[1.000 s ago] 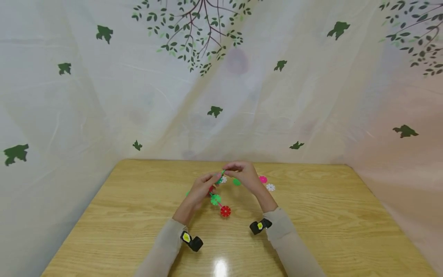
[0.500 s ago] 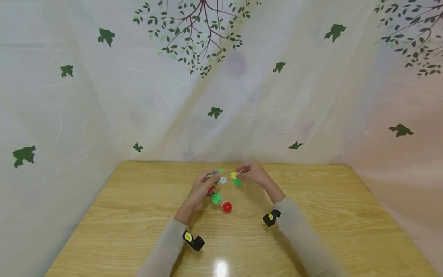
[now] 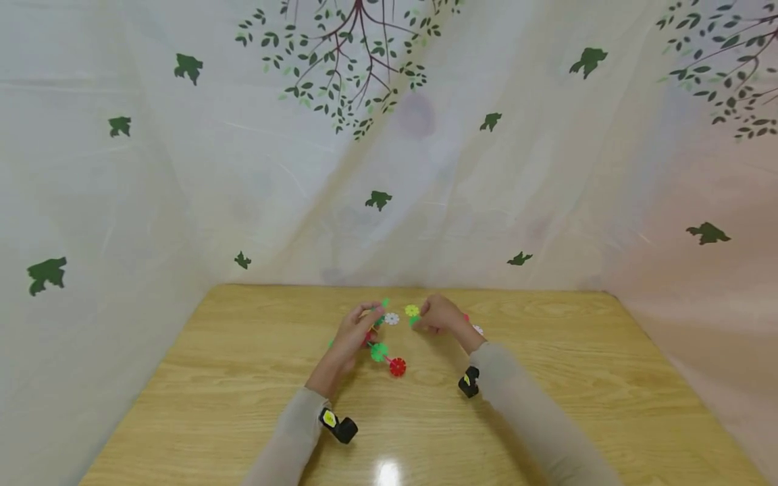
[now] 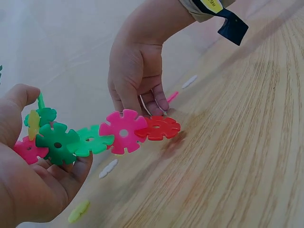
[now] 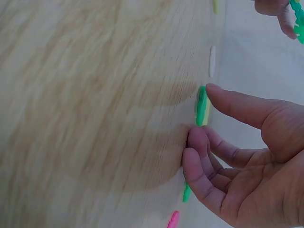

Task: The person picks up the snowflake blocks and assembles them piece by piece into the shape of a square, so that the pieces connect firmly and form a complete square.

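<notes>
My left hand [image 3: 352,332] grips a chain of interlocked snowflake discs, held off the tabletop. In the left wrist view it runs from a dark green disc [image 4: 57,145] by the fingers through a light green disc [image 4: 90,141] and a pink disc [image 4: 123,133] to a red disc [image 4: 164,129] at the free end. A small green piece stands up near the thumb. My right hand [image 3: 442,316] is down at the table. Its thumb and a curled finger pinch opposite edges of a loose green disc [image 5: 201,105], seen edge-on in the right wrist view.
Beyond that green disc lies a yellow disc [image 3: 412,310], with a white disc [image 3: 392,318] to its left. Another white disc [image 3: 478,330] and a pink disc [image 5: 173,220] lie right of my right hand. A printed curtain [image 3: 304,223] hangs behind the table.
My right hand has left the chain's upper end, moved right and come down to the loose green disc. The yellow disc has come into sight. My left hand stays nearly still with the chain.
</notes>
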